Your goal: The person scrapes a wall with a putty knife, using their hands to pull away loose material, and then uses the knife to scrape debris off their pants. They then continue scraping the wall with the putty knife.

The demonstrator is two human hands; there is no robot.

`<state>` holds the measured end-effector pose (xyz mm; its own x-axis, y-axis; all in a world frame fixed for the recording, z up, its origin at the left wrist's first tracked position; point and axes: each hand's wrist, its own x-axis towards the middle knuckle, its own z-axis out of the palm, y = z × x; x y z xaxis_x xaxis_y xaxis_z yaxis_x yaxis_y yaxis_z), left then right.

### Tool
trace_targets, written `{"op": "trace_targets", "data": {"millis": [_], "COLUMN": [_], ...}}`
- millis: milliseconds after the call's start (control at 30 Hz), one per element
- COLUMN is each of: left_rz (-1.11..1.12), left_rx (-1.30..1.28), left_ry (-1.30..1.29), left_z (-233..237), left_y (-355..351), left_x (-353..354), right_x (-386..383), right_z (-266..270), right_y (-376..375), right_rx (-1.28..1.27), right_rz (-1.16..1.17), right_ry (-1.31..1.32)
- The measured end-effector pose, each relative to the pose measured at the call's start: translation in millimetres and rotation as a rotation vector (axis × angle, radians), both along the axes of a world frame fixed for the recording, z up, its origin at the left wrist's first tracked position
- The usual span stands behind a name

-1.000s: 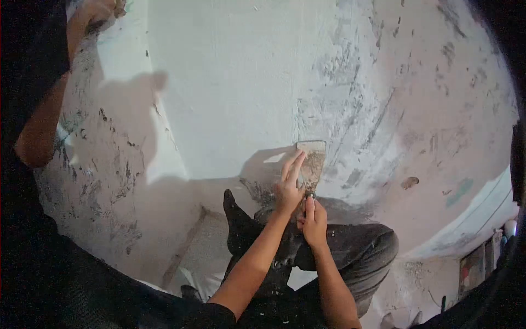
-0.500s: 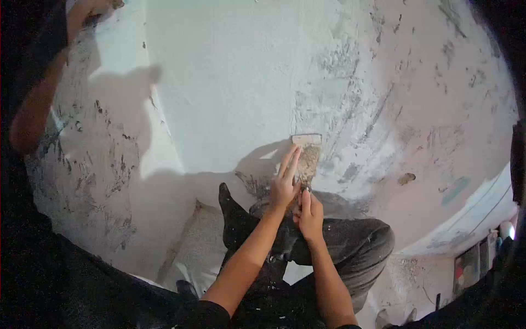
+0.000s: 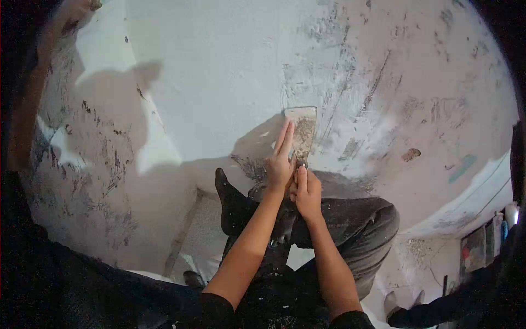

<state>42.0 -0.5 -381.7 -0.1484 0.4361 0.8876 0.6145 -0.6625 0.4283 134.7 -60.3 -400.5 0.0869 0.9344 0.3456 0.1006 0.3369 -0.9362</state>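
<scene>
A broad putty knife [image 3: 307, 129], its blade smeared with dried plaster, lies with its front edge against the wall [image 3: 203, 82]. My right hand [image 3: 307, 192] is closed round its handle, thumb on top. Higher up, my left hand [image 3: 280, 164] grips the tool near the neck, with two fingers stretched along the left side of the blade. Its other fingers are partly hidden. Around the blade, the wall has a smooth pale area to the left and rough grey-streaked patches to the right.
My bent legs [image 3: 356, 225] are close below the tool. Another person's arm [image 3: 33, 104] reaches up at the left edge. At lower right are another person's feet [image 3: 392, 304] and a dark rack-like object [image 3: 476, 249] by the wall. A brown hole [image 3: 411, 154] marks the wall.
Both hands and the putty knife have moved up the wall and slightly left. The view has shifted a little, and the other person's arm at the left has moved.
</scene>
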Motion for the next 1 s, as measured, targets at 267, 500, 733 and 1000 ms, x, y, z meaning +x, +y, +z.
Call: {"op": "trace_targets", "data": {"millis": [267,500,733,1000], "left_rz": [-0.042,-0.17,-0.121,-0.057], "left_rx": [-0.039,-0.052,-0.066,-0.013], "left_ry": [0.035,-0.028,-0.042,-0.009], "left_z": [-3,-6,-11,-9], "left_y": [0,-8,-2,-1], "left_x": [-8,4,-6,-3], "right_x": [-5,4,1,-2], "right_z": [3,8,-8,0], "right_y": [-9,-20,-6,-9], "right_rx": [0.066,0.027,0.054,0.004], "right_rz": [0.03,0.01,-0.069,-0.048], "right_ry": [-0.019,-0.023,-0.16,-0.106]}}
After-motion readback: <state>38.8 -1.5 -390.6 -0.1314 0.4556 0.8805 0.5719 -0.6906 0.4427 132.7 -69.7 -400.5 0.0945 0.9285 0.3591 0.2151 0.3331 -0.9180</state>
